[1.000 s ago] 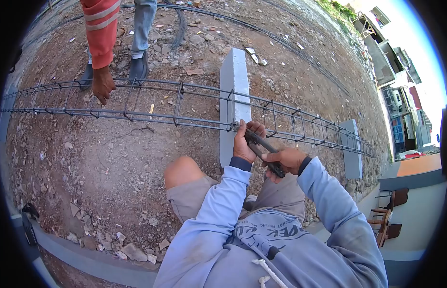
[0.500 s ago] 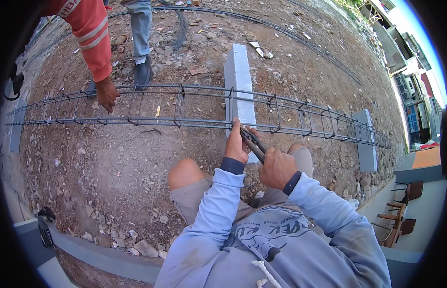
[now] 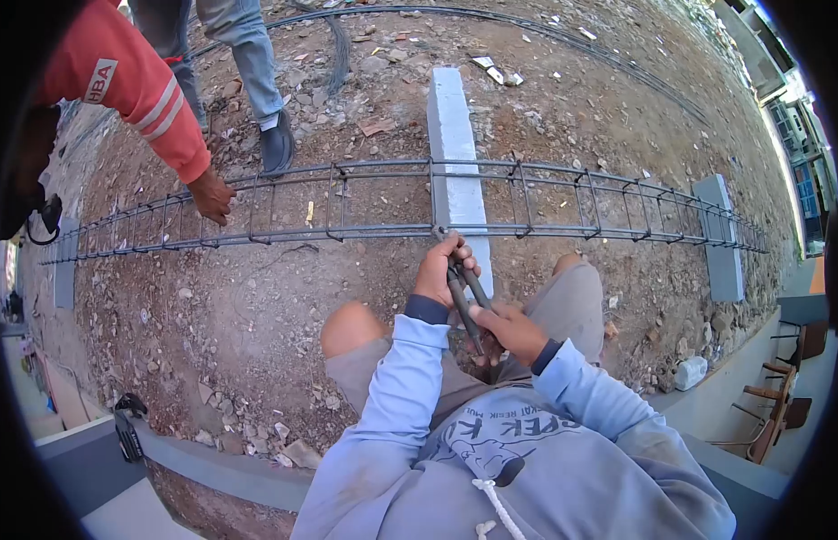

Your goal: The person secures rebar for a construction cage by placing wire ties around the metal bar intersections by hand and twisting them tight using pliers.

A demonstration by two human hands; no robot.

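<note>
At the near edge of the long, narrow cage of dark grey steel reinforcing bars [image 3: 383,236], my left hand [image 3: 442,270] closes around the upper part of the dark grey, long-handled metal pincers [image 3: 459,301]. Its fingers are curled in and its thumb points up toward the tool head. My right hand [image 3: 513,329] grips the pincers lower down, thumb laid across the handles and fingers wrapped narrow. The two handles stand slightly apart — a gap shows between them below my left hand. The tool head is at the near lower bars, just beside the left edge of the upright-faced, pale grey rectangular block [image 3: 459,198] that crosses beneath the cage; whether the jaws bite on anything I cannot tell. A second pale grey block [image 3: 728,270] lies under the right end, a third grey block [image 3: 65,279] under the left end. Across the cage to my left, a co-worker's bare hand [image 3: 212,196], extending from a red sleeve with pale stripes [image 3: 162,112], is at the far bars; its exact contact is unclear. Brown stony ground [image 3: 230,333] lies below. Farther off, thin dark rods [image 3: 338,54] lie bundled on it.
</note>
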